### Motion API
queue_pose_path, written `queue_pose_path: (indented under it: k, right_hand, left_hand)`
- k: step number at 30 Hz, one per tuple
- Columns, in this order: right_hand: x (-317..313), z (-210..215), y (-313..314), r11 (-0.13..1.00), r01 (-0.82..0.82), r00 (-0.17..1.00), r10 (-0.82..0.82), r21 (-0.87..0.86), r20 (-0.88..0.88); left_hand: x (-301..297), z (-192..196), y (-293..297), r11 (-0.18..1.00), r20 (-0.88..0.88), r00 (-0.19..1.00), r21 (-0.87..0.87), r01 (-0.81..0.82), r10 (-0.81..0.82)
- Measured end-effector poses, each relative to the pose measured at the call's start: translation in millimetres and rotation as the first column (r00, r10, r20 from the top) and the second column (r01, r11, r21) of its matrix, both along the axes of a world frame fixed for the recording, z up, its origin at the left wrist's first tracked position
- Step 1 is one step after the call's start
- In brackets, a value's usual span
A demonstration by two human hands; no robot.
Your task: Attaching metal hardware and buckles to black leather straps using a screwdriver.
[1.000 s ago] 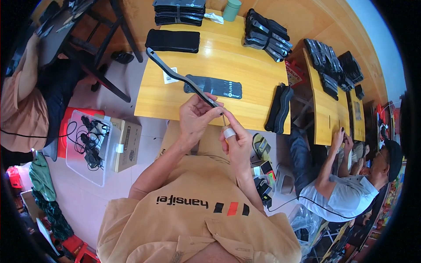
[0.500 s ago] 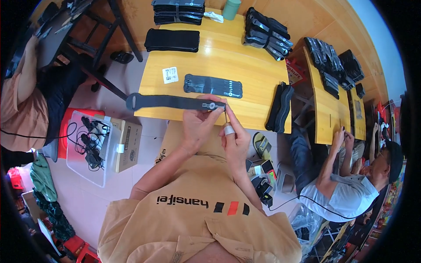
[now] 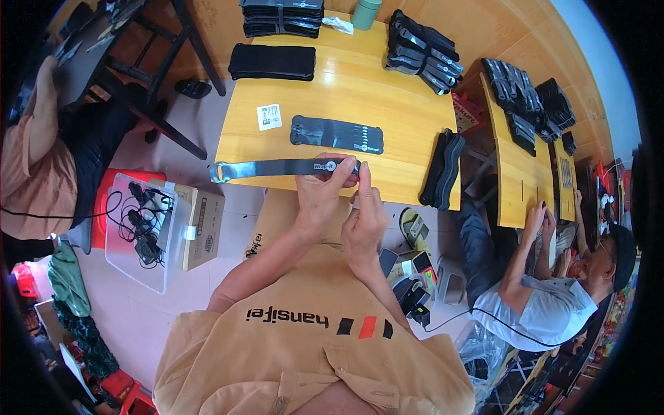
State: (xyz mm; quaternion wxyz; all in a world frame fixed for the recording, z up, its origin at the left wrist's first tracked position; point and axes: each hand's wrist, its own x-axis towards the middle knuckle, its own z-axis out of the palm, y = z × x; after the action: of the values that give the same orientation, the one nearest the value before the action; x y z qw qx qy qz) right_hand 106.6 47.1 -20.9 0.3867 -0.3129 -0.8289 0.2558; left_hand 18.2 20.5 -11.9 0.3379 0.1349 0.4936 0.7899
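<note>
A long dark grey strap lies stretched along the near edge of the yellow table, its left end hanging past the corner. My left hand pinches its right end from below. My right hand presses fingers on the same end, beside the left. A second flat black strap lies on the table just beyond, with a small white label card to its left.
Stacks of black straps sit at the table's back, back right and right edge. A green cup stands behind. A clear box of cables and a carton are on the left floor. A seated person works at right.
The strap swung down from a raised slant and now lies flat along the table edge. Both my hands moved slightly toward the table with it.
</note>
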Motion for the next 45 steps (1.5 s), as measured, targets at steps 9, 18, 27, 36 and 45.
queue_pose_path:
  k: [9,18,27,36,45]
  right_hand:
    - [-1,5,0,0.867,-0.094,0.984,0.005,-0.489,-0.181]
    - [16,17,33,0.879,-0.292,0.956,0.257,-0.377,-0.14]
    - [30,6,53,0.715,-0.535,0.836,0.524,-0.451,-0.161]
    - [-2,6,2,0.728,-0.266,0.917,-0.011,-0.632,-0.4]
    - [27,26,40,0.835,-0.335,0.935,0.353,-0.437,-0.042]
  left_hand:
    - [3,4,-2,0.997,0.007,0.997,0.025,-0.071,0.071]
    - [-25,10,-9,0.983,-0.127,0.975,-0.065,0.173,-0.18]
    - [-43,10,-15,0.884,-0.148,0.872,-0.09,0.458,-0.467]
    - [-5,13,-6,1.0,-0.092,0.995,-0.009,0.028,-0.029]
    - [-54,19,-12,0.869,-0.107,0.871,-0.194,0.455,-0.48]
